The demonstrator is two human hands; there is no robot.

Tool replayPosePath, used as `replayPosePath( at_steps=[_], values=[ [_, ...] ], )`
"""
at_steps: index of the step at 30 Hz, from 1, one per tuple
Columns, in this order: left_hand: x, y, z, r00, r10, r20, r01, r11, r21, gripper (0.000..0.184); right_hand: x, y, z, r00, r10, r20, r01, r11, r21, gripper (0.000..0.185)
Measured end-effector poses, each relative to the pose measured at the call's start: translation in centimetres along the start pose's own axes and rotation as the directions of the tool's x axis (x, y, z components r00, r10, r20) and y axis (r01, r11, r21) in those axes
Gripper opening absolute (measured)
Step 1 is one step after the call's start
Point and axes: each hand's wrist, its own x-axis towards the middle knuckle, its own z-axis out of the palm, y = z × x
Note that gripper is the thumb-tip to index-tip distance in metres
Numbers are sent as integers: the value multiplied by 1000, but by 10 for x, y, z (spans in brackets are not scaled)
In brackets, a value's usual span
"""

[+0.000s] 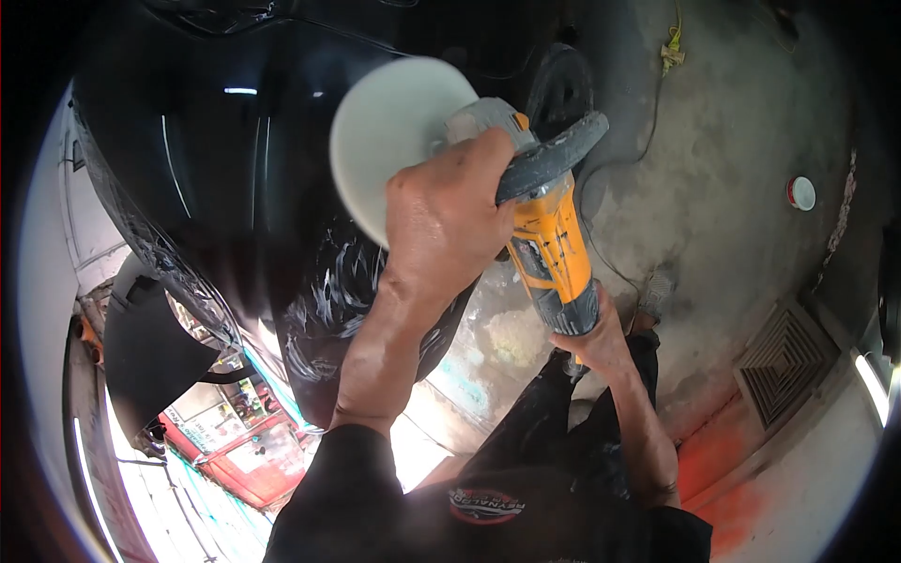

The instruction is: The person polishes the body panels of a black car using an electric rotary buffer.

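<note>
The left arm is extended forward, its bare left forearm [375,352] angled inward, as the left wrist [405,272] is held nearly straight. The back of the left hand [449,202] is turned upward, with the fingers curled into a grip and mostly hidden from view. The right arm is bent at the elbow, and the right forearm [648,418] is raised inward. The right hand [601,342] is wrapped in a closed grip, nearer the torso than the left.

Black short-sleeved shirt [375,521], red-and-white chest logo [485,507], black trousers [516,420]
</note>
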Motion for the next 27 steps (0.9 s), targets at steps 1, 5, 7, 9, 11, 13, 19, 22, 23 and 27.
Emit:
replayPosePath(
  at_steps=[1, 5, 7, 9, 11, 13, 19, 22, 23, 27],
  values=[
    [2, 0, 2, 999, -22, 29, 22, 1000, -16, 29, 0, 1, -1, 1000, -1, -16, 1, 1000, 0, 67],
    [28, -6, 10, 994, 107, 22, -108, 993, 39, 29, 14, -10, -7, 997, -17, -72, 19, 1000, 24, 65],
    [53, -9, 18, 989, 150, -11, -150, 988, 45, 28, 25, -23, -12, 995, -20, -98, 24, 999, 45, 64],
    [73, -15, 24, 981, 185, -53, -182, 981, 62, 28, 40, -43, -17, 993, -27, -119, 33, 998, 55, 63],
    [85, -19, 28, 971, 217, -102, -211, 975, 69, 28, 51, -58, -25, 994, 50, -99, -46, 998, 40, 65],
    [80, -17, 24, 976, 194, -103, -190, 981, 48, 28, 52, -58, -28, 993, 83, -83, -81, 996, 30, 69],
    [-11, -3, 1, 996, 86, 22, -85, 996, -16, 26, 5, 23, -14, 998, -59, -6, 59, 998, -38, 78],
    [-67, -2, -4, 991, 69, 118, -73, 997, 28, 22, -38, 47, 7, 998, 38, 48, -36, 999, -28, 81],
    [-80, -1, -4, 989, 41, 144, -46, 998, 31, 21, -49, 65, 10, 996, 54, 73, -50, 997, -63, 80],
    [-100, -4, 4, 968, 19, 250, -28, 999, 31, 22, -70, 74, 21, 984, 138, 111, -146, 987, 66, 80]
  ],
)
